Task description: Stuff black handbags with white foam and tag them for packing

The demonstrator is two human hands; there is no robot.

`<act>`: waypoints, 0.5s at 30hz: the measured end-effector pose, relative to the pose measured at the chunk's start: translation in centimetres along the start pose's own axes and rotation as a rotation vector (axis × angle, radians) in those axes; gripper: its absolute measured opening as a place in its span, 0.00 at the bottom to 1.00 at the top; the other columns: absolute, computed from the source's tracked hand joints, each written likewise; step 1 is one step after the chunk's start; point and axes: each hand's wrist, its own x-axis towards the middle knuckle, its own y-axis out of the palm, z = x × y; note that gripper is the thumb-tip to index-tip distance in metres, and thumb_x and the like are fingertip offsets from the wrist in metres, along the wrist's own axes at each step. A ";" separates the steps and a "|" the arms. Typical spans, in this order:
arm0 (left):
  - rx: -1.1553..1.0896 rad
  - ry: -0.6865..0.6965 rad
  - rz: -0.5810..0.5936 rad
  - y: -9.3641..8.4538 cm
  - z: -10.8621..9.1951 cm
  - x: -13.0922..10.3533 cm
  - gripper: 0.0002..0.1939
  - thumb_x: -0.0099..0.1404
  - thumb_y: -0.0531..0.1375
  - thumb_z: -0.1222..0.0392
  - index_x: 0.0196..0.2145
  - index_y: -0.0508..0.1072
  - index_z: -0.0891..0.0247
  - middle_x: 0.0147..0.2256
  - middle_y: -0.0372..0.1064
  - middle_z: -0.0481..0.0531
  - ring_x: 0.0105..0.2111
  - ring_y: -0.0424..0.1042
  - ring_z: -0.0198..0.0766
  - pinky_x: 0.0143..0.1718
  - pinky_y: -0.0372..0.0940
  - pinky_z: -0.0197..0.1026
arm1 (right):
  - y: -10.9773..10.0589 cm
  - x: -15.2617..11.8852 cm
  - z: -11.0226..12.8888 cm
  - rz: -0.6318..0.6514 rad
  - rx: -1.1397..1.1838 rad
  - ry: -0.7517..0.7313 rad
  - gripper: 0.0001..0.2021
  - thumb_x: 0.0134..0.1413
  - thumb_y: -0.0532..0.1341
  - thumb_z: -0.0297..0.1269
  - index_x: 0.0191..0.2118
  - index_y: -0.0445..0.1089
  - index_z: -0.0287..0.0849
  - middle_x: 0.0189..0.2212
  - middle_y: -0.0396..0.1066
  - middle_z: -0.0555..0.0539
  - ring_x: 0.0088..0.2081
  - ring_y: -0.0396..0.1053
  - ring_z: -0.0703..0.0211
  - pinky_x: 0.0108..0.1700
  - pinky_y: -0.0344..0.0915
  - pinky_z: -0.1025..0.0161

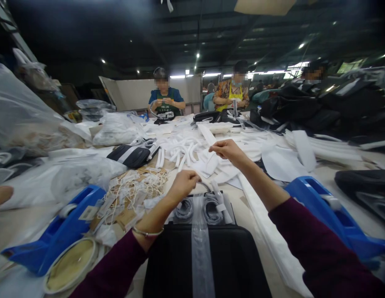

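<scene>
A black bag lies flat in front of me, with a strip of clear plastic film running lengthwise down its middle. At its far end are two coils wrapped in clear plastic, one on each side of the film. My left hand is closed in a pinch just above the left coil, near a thin curved grey piece; what its fingertips hold is too small to name. Farther out and higher, my right hand is also pinched, over white strips; anything between its fingertips cannot be made out.
Blue tape dispensers stand left and right. A heap of strung tags, a round tub and white foam pieces cover the table. Co-workers work across it. Another person's hand shows at the left edge.
</scene>
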 end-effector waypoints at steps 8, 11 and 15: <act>0.573 -0.035 0.078 2.7 1.9 -0.7 0.08 0.55 0.58 0.64 0.29 0.78 0.62 0.36 0.76 0.60 0.43 0.72 0.52 0.42 0.62 0.45 | 4.0 -0.3 -6.1 0.476 -0.234 0.335 0.02 0.33 0.64 0.27 0.20 0.75 0.35 0.07 0.57 0.55 0.13 0.50 0.72 0.17 0.44 0.71; 0.655 -0.047 0.093 2.8 2.0 -0.4 0.13 0.56 0.56 0.63 0.36 0.79 0.59 0.39 0.76 0.59 0.43 0.73 0.52 0.41 0.63 0.45 | 4.5 -0.2 -7.5 0.603 -0.146 0.385 0.07 0.37 0.61 0.28 0.26 0.77 0.35 0.11 0.63 0.54 0.13 0.53 0.72 0.16 0.47 0.72; 0.724 -0.064 0.081 3.1 2.0 -0.2 0.14 0.57 0.56 0.58 0.39 0.79 0.58 0.40 0.77 0.60 0.42 0.74 0.53 0.40 0.65 0.45 | 4.0 0.6 -8.3 0.694 -0.030 0.411 0.10 0.36 0.61 0.28 0.29 0.76 0.35 0.15 0.67 0.53 0.15 0.57 0.71 0.16 0.51 0.74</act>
